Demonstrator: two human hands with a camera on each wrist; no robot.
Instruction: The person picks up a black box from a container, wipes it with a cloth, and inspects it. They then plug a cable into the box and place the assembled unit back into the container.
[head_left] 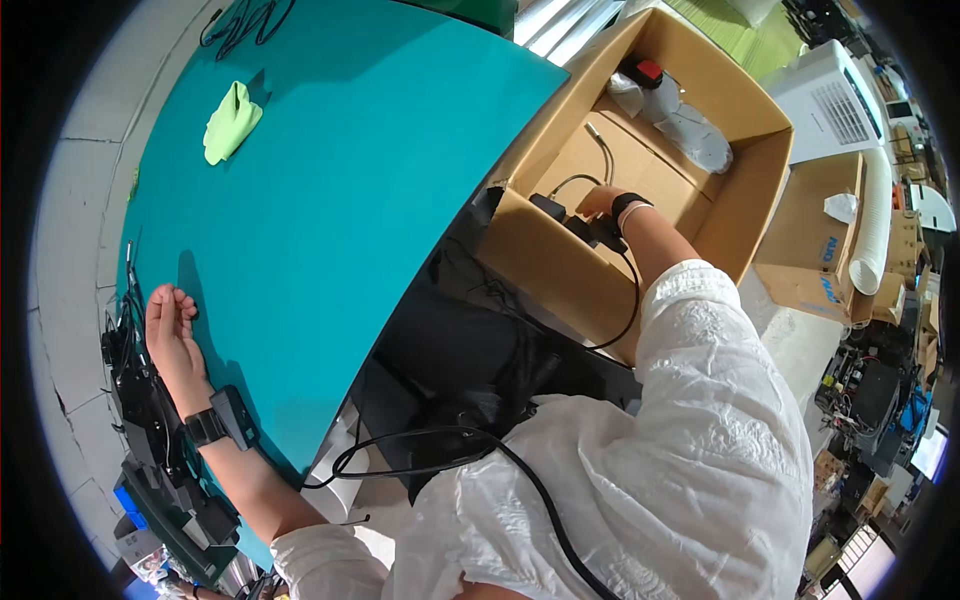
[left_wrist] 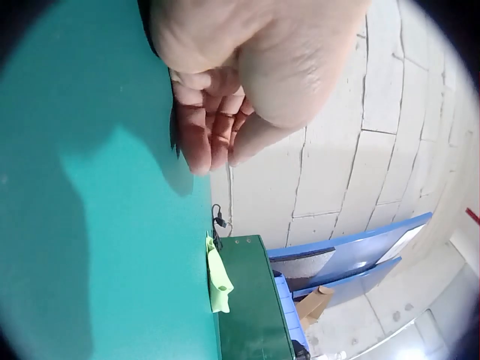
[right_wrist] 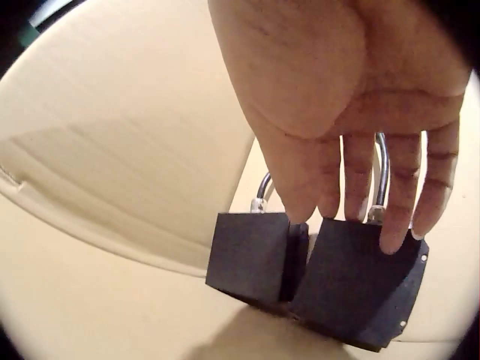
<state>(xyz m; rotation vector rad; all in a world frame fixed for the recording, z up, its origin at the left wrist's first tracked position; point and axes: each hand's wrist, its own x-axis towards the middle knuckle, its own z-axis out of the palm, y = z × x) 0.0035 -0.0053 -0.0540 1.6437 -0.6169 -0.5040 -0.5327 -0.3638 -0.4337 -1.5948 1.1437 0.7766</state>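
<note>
Tan cardboard (right_wrist: 97, 292) beneath two boxy black blocks (right_wrist: 349, 277)

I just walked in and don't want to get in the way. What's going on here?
A person is reaching into a cardboard box, the right hand with fingertips at two black blocks that have cables; whether it grips either is unclear. The left hand shows nothing held, its fingers loosely curled near the edge of a teal table.
</note>
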